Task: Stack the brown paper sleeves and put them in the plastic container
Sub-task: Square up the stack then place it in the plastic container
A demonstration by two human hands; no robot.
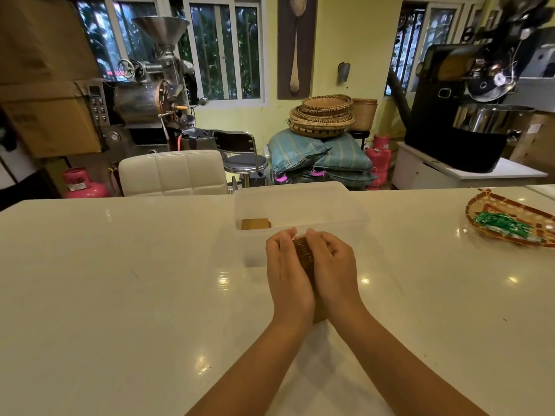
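Note:
A stack of brown paper sleeves point(304, 254) stands on edge on the white table, pressed between my left hand point(286, 273) and my right hand point(333, 265). Both palms face each other and squeeze the stack, hiding most of it. Just beyond my fingertips stands the clear plastic container point(354, 217), its near wall touching or almost touching my hands. Inside it, at the left end, lies another bundle of brown sleeves point(256, 224).
The white table point(120, 280) stretches left and right. A woven tray point(507, 226) with a green packet lies at the far right. Behind the table stand a white padded chair point(174, 172), a stool, sacks, baskets and roasting machines.

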